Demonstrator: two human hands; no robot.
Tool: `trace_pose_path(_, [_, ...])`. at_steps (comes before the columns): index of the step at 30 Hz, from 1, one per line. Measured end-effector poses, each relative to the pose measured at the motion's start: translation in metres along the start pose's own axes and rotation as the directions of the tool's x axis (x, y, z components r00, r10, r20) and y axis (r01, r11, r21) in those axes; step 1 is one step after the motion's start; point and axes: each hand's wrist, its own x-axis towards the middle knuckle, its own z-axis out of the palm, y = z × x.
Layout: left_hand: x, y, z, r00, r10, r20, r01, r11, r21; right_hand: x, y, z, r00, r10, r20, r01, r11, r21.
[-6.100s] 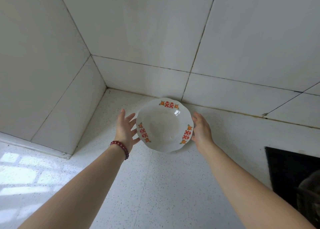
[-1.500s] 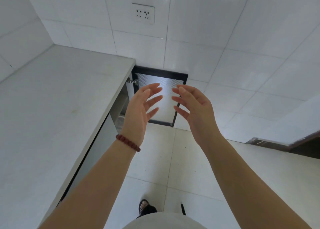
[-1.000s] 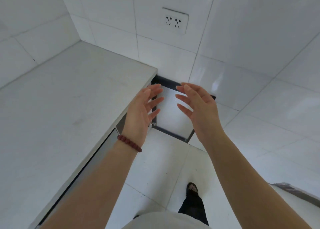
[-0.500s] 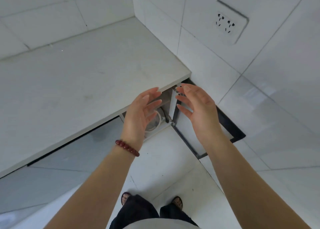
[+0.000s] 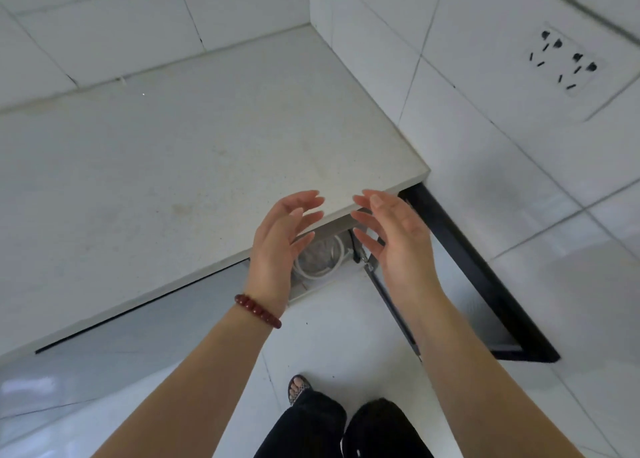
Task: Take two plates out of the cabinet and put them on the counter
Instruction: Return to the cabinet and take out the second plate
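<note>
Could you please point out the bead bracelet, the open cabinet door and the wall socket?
bead bracelet (image 5: 258, 311), head view, middle beads.
open cabinet door (image 5: 485, 277), head view, black frame.
wall socket (image 5: 562, 64), head view, faceplate centre.

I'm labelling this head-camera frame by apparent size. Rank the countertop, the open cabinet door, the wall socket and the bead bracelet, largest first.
1. Countertop, by far the largest.
2. Open cabinet door, black-framed, partly hidden behind the right hand.
3. Wall socket.
4. Bead bracelet on the left wrist, smallest, even though it is nearer the camera than the socket.
</note>
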Motion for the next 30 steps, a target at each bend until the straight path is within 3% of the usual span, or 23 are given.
trace_pose_path(10, [0.043, -0.153, 0.005, 0.993, 0.047, -0.11, -0.052, 0.998, -0.039, 0.075, 0.116, -0.055, 0.995, -0.017, 0.1, 0.02, 0.999, -0.034])
trace_pose_path(21, [0.111, -0.31, -0.044, 0.974, 0.164, -0.154, -0.173, 0.984, -0.045, 0.173, 0.281, -0.095, 0.982, -0.085, 0.168, 0.088, 0.996, -0.011])
trace_pose_path(30, [0.144, -0.386, -0.067, 0.955, 0.195, -0.225, -0.218, 0.973, -0.081, 0.223, 0.36, -0.106, 0.966, -0.114, 0.232, 0.107, 0.993, 0.04])
